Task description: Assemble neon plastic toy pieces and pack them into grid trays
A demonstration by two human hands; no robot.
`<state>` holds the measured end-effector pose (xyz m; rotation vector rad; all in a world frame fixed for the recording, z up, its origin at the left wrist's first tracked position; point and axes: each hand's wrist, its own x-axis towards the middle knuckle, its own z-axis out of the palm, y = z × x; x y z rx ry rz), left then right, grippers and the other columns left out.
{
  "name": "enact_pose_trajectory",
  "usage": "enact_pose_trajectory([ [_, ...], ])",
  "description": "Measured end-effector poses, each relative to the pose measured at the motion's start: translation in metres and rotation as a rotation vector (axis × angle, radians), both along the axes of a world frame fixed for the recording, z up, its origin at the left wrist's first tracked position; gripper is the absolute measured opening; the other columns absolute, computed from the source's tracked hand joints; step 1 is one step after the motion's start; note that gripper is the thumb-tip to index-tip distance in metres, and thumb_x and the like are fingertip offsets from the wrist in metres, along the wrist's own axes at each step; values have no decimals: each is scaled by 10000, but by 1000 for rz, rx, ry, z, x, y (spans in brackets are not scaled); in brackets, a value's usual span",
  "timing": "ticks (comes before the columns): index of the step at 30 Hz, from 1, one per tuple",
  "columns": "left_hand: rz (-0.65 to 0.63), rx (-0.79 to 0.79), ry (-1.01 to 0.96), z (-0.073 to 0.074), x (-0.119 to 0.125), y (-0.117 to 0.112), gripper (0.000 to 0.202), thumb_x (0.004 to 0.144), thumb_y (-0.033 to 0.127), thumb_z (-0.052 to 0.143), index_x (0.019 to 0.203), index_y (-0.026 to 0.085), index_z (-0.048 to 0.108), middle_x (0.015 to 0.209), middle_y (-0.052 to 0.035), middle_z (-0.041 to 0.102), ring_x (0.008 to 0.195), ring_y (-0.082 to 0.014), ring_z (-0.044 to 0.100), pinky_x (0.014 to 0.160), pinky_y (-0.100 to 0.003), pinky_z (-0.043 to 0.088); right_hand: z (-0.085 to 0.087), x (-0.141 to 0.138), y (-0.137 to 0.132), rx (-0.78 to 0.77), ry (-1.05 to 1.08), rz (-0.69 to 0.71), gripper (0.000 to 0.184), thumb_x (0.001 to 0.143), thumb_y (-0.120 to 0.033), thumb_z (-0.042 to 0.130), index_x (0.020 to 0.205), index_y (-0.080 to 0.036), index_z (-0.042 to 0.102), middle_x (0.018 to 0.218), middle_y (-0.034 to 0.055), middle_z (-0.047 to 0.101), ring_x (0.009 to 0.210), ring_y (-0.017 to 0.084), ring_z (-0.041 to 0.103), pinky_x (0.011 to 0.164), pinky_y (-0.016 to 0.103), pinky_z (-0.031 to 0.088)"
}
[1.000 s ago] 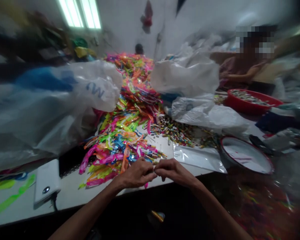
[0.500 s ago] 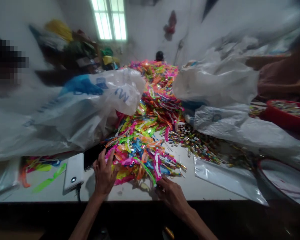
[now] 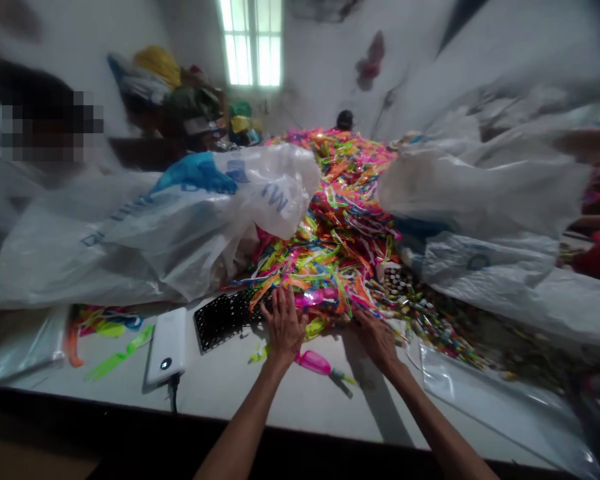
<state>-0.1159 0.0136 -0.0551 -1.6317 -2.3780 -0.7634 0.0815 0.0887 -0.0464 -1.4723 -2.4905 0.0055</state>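
A big heap of bright plastic strips (image 3: 340, 227) in pink, green, orange and yellow runs down the middle of the white table (image 3: 260, 393). My left hand (image 3: 284, 325) lies flat with fingers spread against the heap's near edge. My right hand (image 3: 377, 338) presses its fingers into the same edge, a little to the right; I cannot see anything held in it. A pink piece (image 3: 313, 362) and a green strip lie loose on the table just below my left hand.
A white power bank (image 3: 167, 345) with a cable and a black perforated tray (image 3: 223, 318) lie left of my hands. Large plastic bags (image 3: 180, 220) flank the heap. Small coloured tubes (image 3: 430, 320) spread at the right beside a clear sheet (image 3: 485, 393). A person sits far left.
My hands, joined at the table edge a second ago, parted and reached forward into the heap. The strips shifted away from me, and the black tray now shows.
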Motion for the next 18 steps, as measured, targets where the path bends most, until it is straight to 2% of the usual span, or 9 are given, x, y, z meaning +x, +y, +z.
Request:
enact_pose_trajectory([
  [3, 10, 17, -42, 3, 6, 26, 654, 861, 383, 418, 1428, 157, 181, 1452, -205, 264, 1349, -359, 185, 1040, -629, 152, 5, 0, 25, -10, -11, -29, 249, 877, -297, 428, 995, -180, 614, 970, 89, 642, 790, 211, 595, 584, 271, 321],
  [6, -2, 29, -73, 5, 5, 43, 620, 879, 419, 367, 1424, 173, 206, 1455, -200, 260, 1348, -362, 187, 1041, -619, 167, 18, 0, 36, -7, -29, -47, 239, 867, -295, 436, 950, -171, 622, 906, 85, 643, 781, 198, 585, 579, 264, 299],
  [8, -10, 29, -78, 6, 0, 50, 594, 891, 438, 325, 1420, 186, 225, 1458, -188, 261, 1350, -350, 191, 1046, -614, 161, 28, 2, 29, 2, -9, -49, 237, 865, -314, 439, 905, -174, 626, 874, 78, 644, 763, 191, 578, 571, 262, 287],
  [10, -34, 10, -76, 5, -7, 51, 581, 895, 448, 308, 1415, 198, 238, 1463, -176, 258, 1351, -339, 195, 1045, -618, 156, 34, 4, 10, 1, 45, -60, 249, 866, -337, 429, 840, -178, 620, 840, 68, 641, 737, 183, 571, 565, 258, 280],
  [14, -118, -3, -29, 8, -13, 31, 562, 896, 444, 318, 1412, 236, 236, 1480, -141, 232, 1349, -324, 209, 1031, -628, 177, 32, 7, -29, -122, 155, -46, 196, 815, -303, 459, 724, -178, 580, 713, 36, 612, 659, 160, 539, 554, 244, 273],
  [18, -120, 61, 43, 21, -26, -20, 539, 884, 375, 381, 1383, 184, 307, 1472, -125, 258, 1350, -254, 221, 1068, -447, 248, 33, 12, -30, -213, 348, -205, 250, 795, -354, 462, 645, -170, 540, 611, 24, 553, 591, 151, 497, 531, 242, 265],
])
